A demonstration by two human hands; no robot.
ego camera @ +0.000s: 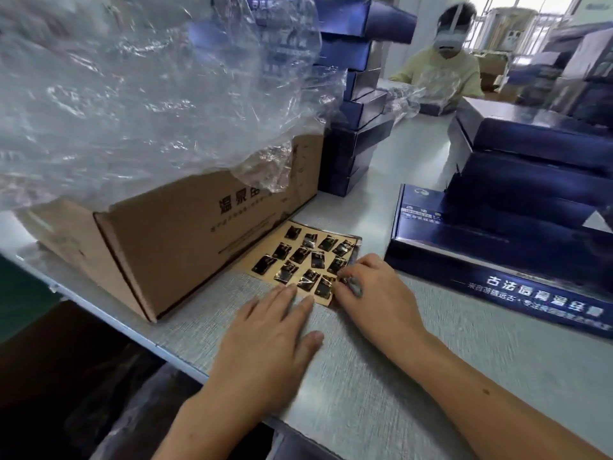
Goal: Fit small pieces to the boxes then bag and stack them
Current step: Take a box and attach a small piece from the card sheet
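Note:
A tan backing sheet lies on the grey table, carrying several small black and gold pieces. My left hand lies flat on the table with straight fingers, its fingertips touching the sheet's near edge. My right hand is at the sheet's near right corner with fingers curled, pinching at one small piece there; the piece itself is mostly hidden. A dark blue box with white lettering lies just right of my right hand.
A brown cardboard carton holding crumpled clear plastic bags stands at the left. Stacks of blue boxes rise behind and at the right. Another person works at the far end. The table's front edge runs close by.

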